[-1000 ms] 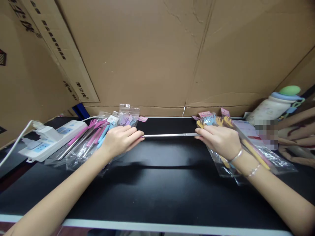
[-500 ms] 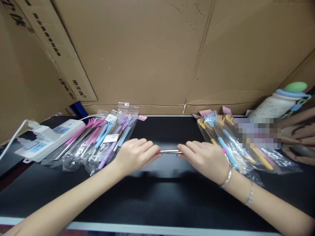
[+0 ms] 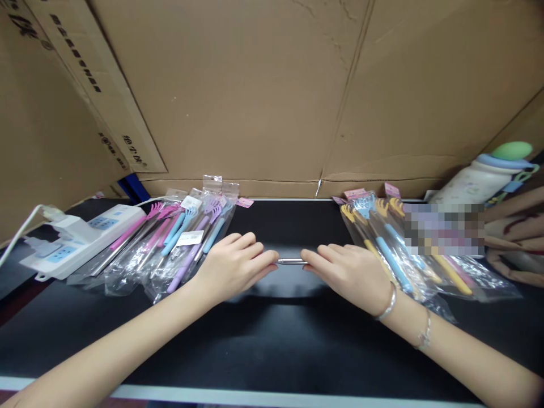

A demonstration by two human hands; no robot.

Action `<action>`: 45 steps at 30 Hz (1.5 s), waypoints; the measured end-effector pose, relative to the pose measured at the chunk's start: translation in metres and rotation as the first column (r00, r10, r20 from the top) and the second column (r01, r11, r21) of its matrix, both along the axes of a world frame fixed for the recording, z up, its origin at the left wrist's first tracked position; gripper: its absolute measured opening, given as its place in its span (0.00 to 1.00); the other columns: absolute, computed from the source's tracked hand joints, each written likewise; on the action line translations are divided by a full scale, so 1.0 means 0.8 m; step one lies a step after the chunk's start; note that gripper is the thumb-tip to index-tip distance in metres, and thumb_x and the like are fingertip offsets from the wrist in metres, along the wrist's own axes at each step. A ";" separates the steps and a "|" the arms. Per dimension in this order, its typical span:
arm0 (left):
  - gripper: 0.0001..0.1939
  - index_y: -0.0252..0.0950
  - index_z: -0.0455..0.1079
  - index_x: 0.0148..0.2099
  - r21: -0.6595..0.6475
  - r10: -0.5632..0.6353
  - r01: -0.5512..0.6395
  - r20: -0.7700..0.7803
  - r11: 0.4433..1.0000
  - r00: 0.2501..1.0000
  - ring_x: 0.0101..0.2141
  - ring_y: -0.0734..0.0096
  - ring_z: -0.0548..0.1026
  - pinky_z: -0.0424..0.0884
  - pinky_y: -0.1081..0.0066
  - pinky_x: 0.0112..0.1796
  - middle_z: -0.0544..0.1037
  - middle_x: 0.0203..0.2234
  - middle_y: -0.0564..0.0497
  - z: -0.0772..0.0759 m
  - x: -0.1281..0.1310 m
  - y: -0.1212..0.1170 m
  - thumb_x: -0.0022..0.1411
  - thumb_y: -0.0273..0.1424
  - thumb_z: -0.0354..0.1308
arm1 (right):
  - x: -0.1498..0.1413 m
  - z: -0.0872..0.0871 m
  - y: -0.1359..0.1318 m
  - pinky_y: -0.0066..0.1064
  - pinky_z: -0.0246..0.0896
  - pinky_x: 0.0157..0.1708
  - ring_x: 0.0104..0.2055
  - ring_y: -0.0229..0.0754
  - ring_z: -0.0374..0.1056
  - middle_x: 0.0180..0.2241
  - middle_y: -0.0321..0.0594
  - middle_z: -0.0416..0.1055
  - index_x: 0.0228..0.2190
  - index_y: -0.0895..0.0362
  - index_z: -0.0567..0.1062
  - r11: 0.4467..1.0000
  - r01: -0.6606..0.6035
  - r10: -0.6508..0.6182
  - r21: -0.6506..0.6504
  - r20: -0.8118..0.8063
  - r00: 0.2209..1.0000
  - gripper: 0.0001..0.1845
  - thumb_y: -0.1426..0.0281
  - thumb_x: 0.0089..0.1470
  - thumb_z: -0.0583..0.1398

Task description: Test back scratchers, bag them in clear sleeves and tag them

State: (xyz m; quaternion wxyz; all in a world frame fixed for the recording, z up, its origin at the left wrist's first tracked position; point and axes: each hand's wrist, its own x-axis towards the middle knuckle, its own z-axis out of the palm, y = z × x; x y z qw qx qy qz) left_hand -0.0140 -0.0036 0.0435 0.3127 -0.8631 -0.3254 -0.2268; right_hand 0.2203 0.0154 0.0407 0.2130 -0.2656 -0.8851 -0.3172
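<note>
A back scratcher (image 3: pixel 292 261) is held level above the black table, only a short piece of its metal shaft showing; its ends are hidden in my hands. My left hand (image 3: pixel 240 262) is closed round one end, knuckles up. Round the other end my right hand (image 3: pixel 346 275) is closed, with two silver bracelets on the wrist. Left of my left hand lie bagged back scratchers (image 3: pixel 187 238) in pink, blue and purple. More bagged back scratchers (image 3: pixel 393 252), yellow and blue, lie just beyond my right hand.
A white power strip (image 3: pixel 85 241) with plugs and a cable lies at the left. Cardboard (image 3: pixel 238 96) stands along the back. At the right, a pale bottle (image 3: pixel 480 178) with a green top leans near another person's hand (image 3: pixel 521 232). The table's light front edge (image 3: pixel 255 394) runs below.
My right hand has moved slightly left, closer to my left hand, so less of the metal shaft shows between them. Both hands keep their hold. The view has shifted slightly.
</note>
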 end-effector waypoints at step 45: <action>0.03 0.44 0.72 0.38 0.627 0.252 -0.319 0.196 0.710 0.948 0.32 0.67 0.63 0.56 0.68 0.33 0.75 0.24 0.54 0.051 -0.194 0.057 0.59 0.31 0.60 | 0.177 0.070 0.102 0.31 0.49 0.27 0.26 0.40 0.57 0.20 0.39 0.65 0.28 0.58 0.70 0.781 0.181 -0.091 0.598 -0.177 0.980 0.18 0.62 0.62 0.48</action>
